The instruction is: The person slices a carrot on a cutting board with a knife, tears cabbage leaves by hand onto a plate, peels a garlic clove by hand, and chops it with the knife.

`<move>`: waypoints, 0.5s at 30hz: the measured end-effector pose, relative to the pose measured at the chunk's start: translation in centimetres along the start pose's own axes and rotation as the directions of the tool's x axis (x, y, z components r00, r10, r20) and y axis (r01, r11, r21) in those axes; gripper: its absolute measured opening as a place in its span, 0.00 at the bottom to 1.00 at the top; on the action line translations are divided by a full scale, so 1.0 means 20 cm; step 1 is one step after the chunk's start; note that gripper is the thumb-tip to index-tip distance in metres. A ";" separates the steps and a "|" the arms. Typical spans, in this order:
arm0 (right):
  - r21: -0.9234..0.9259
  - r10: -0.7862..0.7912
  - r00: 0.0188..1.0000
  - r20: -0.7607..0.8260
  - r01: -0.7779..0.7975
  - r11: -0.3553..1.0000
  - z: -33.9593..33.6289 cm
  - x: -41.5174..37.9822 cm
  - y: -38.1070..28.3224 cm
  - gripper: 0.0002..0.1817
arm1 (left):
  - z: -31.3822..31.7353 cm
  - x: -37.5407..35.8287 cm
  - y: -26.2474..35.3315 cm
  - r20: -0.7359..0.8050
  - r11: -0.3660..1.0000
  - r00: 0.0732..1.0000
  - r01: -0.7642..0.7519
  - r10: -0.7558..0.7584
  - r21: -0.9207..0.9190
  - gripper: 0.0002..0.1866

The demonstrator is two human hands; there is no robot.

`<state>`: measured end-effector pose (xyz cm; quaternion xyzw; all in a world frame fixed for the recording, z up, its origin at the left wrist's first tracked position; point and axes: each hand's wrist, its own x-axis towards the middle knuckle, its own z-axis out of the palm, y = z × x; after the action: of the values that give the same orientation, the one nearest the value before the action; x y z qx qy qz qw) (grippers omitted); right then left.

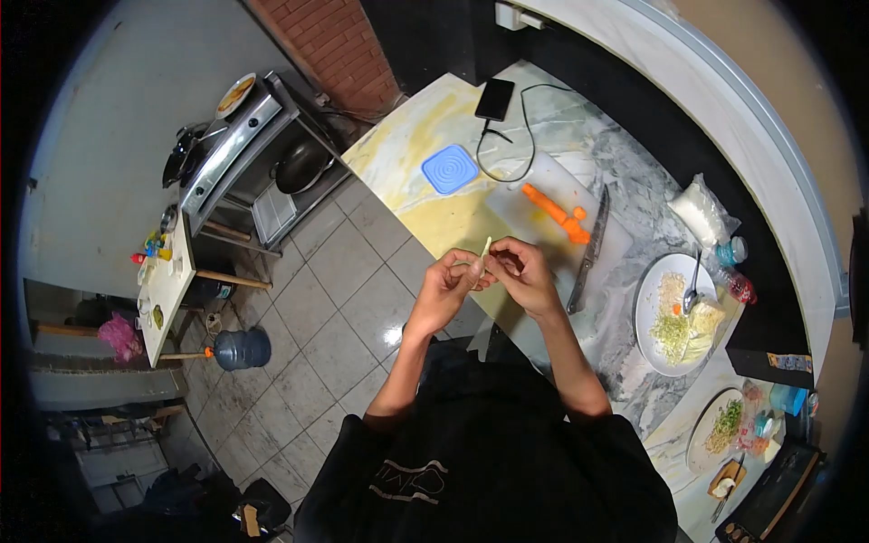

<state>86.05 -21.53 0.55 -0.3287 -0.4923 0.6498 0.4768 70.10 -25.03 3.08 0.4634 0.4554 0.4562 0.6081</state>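
Near the counter's front edge, my left hand (450, 282) and my right hand (522, 276) meet, fingers pinched round a small pale green piece (487, 245) that points upward between them. What exactly the piece is cannot be made out. Beyond my hands, orange carrot pieces (557, 214) lie on a white cutting board (539, 172). A knife with a dark handle (589, 258) rests on the right part of the board. Further right, a white plate (644, 312) holds chopped pale and green vegetables, a larger pale leafy chunk (703, 328) and a spoon (693, 288).
A blue lid (450, 169) and a phone (495, 100) with a cable lie on the marble counter (398, 145). At right are a plastic bag (703, 213), a bottle (738, 282) and a second plate (697, 443). A stove (235, 140) and water jug (243, 348) stand left.
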 end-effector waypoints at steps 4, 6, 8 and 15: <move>-0.038 0.052 0.998 0.039 -0.050 0.998 0.11 0.06 -0.03 0.04 | -0.10 -0.02 0.00 -0.033 0.997 0.997 -0.076 0.076 0.014 0.09; -0.052 0.059 0.996 0.063 -0.056 0.997 0.15 0.09 0.00 0.03 | -0.16 -0.04 0.01 -0.077 0.999 0.996 -0.040 0.038 -0.024 0.09; -0.064 0.068 0.994 0.086 -0.063 0.996 0.21 0.12 0.02 0.03 | -0.23 -0.05 0.04 -0.099 0.999 0.995 -0.036 0.032 -0.039 0.09; -0.057 0.076 0.983 0.166 -0.067 0.996 0.45 0.26 0.09 0.03 | -0.47 -0.13 0.09 -0.204 0.995 0.979 -0.038 0.018 -0.097 0.11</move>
<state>75.70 -19.65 1.81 -0.3024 -0.5353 0.6790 0.4011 60.21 -25.83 3.66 0.3897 0.4851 0.5318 0.5745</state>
